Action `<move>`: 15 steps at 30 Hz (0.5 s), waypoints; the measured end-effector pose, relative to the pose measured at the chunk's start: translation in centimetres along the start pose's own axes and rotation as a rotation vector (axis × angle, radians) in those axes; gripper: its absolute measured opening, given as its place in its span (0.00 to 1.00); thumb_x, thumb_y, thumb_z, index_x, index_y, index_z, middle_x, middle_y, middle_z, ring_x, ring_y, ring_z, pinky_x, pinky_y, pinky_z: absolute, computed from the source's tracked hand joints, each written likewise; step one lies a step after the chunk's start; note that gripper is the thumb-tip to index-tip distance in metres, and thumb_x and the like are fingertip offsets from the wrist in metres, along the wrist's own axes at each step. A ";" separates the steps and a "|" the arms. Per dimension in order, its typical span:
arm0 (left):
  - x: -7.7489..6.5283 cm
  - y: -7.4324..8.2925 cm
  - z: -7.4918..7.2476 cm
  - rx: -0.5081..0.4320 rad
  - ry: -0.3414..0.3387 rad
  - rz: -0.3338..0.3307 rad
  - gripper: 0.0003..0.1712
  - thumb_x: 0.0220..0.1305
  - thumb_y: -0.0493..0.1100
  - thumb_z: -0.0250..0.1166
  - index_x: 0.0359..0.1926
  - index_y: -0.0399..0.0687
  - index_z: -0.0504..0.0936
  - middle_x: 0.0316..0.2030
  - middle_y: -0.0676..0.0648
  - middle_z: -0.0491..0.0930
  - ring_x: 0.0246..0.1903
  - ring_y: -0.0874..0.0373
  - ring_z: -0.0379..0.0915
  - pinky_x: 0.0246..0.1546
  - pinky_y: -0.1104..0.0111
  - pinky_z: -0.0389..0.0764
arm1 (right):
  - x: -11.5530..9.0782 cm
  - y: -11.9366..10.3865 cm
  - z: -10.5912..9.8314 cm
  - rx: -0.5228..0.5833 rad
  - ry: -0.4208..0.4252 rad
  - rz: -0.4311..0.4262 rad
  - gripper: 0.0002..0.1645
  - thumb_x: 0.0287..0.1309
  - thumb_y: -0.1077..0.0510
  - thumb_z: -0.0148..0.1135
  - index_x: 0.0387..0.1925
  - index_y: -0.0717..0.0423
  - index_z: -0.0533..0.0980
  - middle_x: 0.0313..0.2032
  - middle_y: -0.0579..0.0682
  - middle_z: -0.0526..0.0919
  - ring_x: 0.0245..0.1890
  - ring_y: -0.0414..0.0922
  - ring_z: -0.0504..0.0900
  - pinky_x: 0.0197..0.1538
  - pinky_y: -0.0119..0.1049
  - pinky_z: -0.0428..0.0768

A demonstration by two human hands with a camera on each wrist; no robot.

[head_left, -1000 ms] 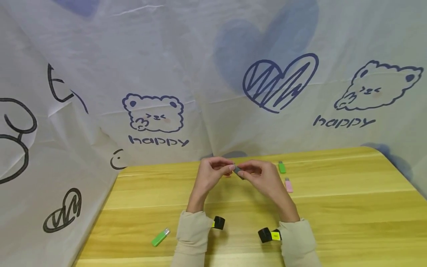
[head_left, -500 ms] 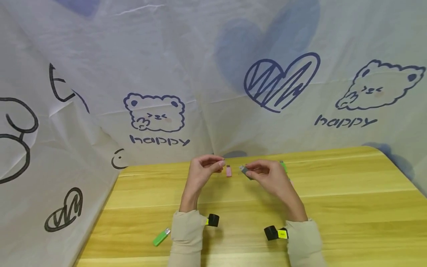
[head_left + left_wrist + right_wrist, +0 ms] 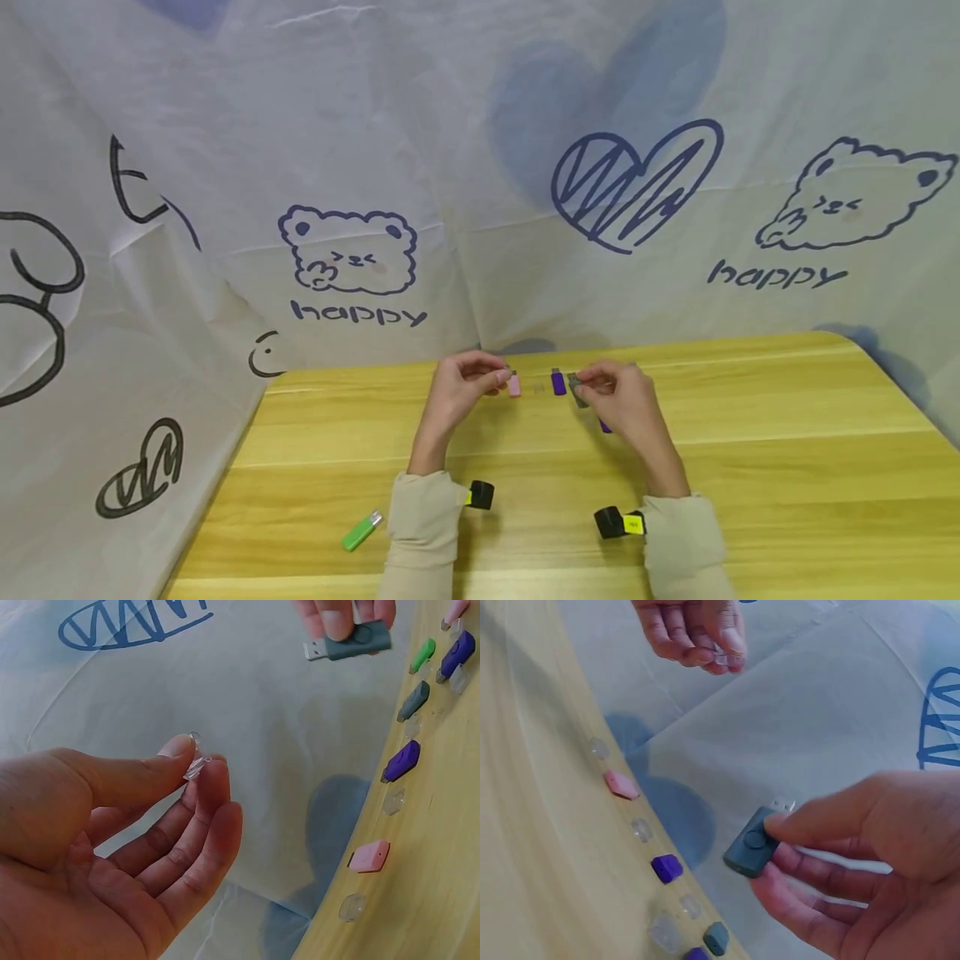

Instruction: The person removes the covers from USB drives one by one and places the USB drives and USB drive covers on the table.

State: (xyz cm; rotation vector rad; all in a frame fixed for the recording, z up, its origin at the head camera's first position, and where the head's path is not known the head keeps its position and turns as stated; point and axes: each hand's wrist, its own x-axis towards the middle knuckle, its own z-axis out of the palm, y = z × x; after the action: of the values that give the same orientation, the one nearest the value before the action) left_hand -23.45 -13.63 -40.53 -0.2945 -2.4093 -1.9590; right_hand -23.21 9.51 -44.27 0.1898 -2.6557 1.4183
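Observation:
My left hand (image 3: 459,392) pinches a small clear plastic cap (image 3: 195,766) between thumb and fingertips, above the table's far edge. Over to the right, my right hand (image 3: 624,404) holds a grey USB flash drive (image 3: 748,844) by thumb and fingers, its metal plug bare and pointing away from the palm. The two hands are apart, with a gap between cap and drive. On the table below lie a pink flash drive (image 3: 370,856), a purple flash drive (image 3: 401,760) and another grey flash drive (image 3: 414,700), with clear caps (image 3: 394,800) beside them.
A green flash drive (image 3: 363,531) lies alone at the near left of the wooden table (image 3: 300,467). Further along the row are another green drive (image 3: 423,655) and a second purple drive (image 3: 457,657). A printed cloth (image 3: 487,167) hangs behind the table.
The hands, together at the grey flash drive a second ago, have separated. The right hand has carried the drive rightward, uncovering the purple drive; the left has shifted left with the clear cap.

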 end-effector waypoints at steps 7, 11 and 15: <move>0.8 -2.1 0.2 0.046 -0.004 -0.001 0.08 0.61 0.31 0.67 0.40 0.27 0.85 0.37 0.32 0.85 0.35 0.36 0.81 0.41 0.46 0.83 | 0.2 0.5 1.9 -0.064 -0.039 0.121 0.08 0.53 0.63 0.71 0.35 0.63 0.84 0.31 0.55 0.86 0.33 0.51 0.84 0.34 0.45 0.83; 1.1 -2.8 0.3 0.062 0.000 -0.001 0.07 0.59 0.31 0.69 0.38 0.31 0.86 0.35 0.35 0.86 0.33 0.40 0.83 0.39 0.49 0.85 | 0.0 0.4 3.1 -0.125 -0.007 0.130 0.05 0.50 0.64 0.72 0.29 0.63 0.84 0.26 0.52 0.86 0.29 0.48 0.83 0.34 0.46 0.83; 1.2 -2.9 0.4 0.081 -0.001 -0.015 0.05 0.59 0.31 0.69 0.37 0.32 0.87 0.34 0.37 0.87 0.31 0.46 0.84 0.37 0.53 0.86 | -0.2 0.4 3.9 -0.200 0.021 0.116 0.05 0.48 0.63 0.73 0.25 0.61 0.83 0.23 0.50 0.85 0.26 0.48 0.83 0.32 0.46 0.83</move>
State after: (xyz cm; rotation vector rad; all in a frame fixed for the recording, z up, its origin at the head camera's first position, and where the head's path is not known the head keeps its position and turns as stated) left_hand -25.06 -13.66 -43.28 -0.2766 -2.4906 -1.8618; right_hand -23.24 6.49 -46.73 0.0004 -2.8087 1.1649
